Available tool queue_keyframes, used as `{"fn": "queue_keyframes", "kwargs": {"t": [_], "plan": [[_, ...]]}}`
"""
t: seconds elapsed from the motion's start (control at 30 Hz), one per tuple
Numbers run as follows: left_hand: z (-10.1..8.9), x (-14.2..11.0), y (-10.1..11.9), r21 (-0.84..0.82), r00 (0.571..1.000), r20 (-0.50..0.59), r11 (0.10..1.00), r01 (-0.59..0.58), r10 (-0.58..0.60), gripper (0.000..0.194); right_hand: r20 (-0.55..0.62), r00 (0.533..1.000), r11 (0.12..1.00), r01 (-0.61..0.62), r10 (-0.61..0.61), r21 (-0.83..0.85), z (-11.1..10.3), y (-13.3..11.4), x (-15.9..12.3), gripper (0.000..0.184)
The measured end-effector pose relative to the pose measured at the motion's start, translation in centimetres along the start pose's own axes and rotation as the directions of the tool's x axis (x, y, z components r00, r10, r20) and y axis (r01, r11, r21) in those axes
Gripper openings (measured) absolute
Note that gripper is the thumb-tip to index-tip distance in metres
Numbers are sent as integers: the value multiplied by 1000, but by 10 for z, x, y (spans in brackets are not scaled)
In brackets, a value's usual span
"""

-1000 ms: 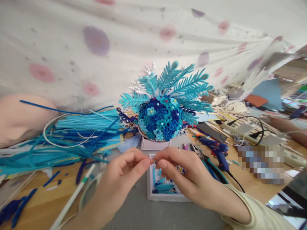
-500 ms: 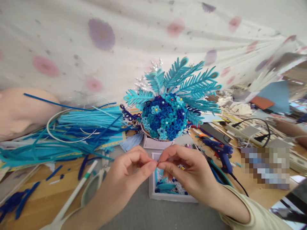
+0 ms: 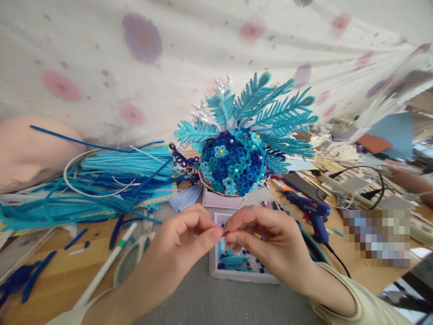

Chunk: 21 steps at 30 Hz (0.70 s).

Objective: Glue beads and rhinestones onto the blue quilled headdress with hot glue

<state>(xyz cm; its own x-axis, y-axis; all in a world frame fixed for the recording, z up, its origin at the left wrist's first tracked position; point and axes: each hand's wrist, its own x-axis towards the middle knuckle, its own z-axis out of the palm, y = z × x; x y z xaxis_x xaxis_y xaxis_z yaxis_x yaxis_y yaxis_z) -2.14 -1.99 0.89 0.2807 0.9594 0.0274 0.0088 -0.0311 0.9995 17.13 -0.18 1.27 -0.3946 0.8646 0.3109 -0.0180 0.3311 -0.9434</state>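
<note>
My left hand point(image 3: 192, 241) and my right hand point(image 3: 265, 241) meet at the fingertips, thumb pinched to finger on each. Whatever lies between them is too small to make out. Under the hands stands a shallow white tray point(image 3: 212, 266) with beads and turquoise leaf-like pieces point(image 3: 235, 261), partly hidden by my right hand. Just beyond is a headpiece point(image 3: 233, 162) of blue and turquoise curled flowers, dotted with pearls and coloured beads. Feathery turquoise plumes point(image 3: 280, 113) fan out from its top. It rests on a pale box point(image 3: 219, 201).
Bundles of blue and turquoise chenille stems point(image 3: 128, 162) cover the left, near a mannequin head point(image 3: 37, 155). Scissors point(image 3: 131, 262) and a white stick point(image 3: 104, 266) lie beside my left forearm. At right are a blue glue gun point(image 3: 313, 214), its cord and a power strip point(image 3: 352, 185).
The two hands stay pinched together, with a very slight shift at the fingertips. The whole view has moved a little with the head.
</note>
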Motion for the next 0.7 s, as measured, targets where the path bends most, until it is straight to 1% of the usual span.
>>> {"fn": "queue_keyframes", "kwargs": {"t": [0.1, 0.23, 0.3, 0.37, 0.47, 0.53, 0.63, 0.7], "plan": [[-1, 0, 0, 7, 1000, 0, 1000, -7, 7, 27, -21, 998, 995, -57, 59, 87, 3, 1, 1, 9], [0, 3, -1, -8, 1000, 9, 1000, -14, 14, 27, 14, 989, 978, -144, 144, 149, 3, 4, 2, 17], [0, 4, -3, -9, 1000, 11, 1000, -12, 12, 26, 43, 986, 980, -168, 164, 108, 0, 4, 0, 22], [0, 5, -3, -1, 1000, 1, 1000, -5, 5, 27, 84, 984, 987, -159, 157, 12, -4, 3, -2, 24], [0, 5, -4, 0, 1000, -29, 1000, 6, -6, 28, 151, 983, 982, -81, 107, -172, -11, -2, -3, 24], [-1, 5, -3, 2, 999, -34, 1000, 9, -9, 29, 196, 978, 955, -9, 70, -298, -13, -5, -2, 21], [-1, 5, -3, 53, 1000, -28, 999, -2, 3, 27, 282, 959, 866, 161, -24, -473, -12, -8, 2, 16], [-2, 5, -3, 109, 1000, -21, 994, -17, 19, 25, 344, 933, 794, 288, -106, -535, -10, -7, 5, 19]]}}
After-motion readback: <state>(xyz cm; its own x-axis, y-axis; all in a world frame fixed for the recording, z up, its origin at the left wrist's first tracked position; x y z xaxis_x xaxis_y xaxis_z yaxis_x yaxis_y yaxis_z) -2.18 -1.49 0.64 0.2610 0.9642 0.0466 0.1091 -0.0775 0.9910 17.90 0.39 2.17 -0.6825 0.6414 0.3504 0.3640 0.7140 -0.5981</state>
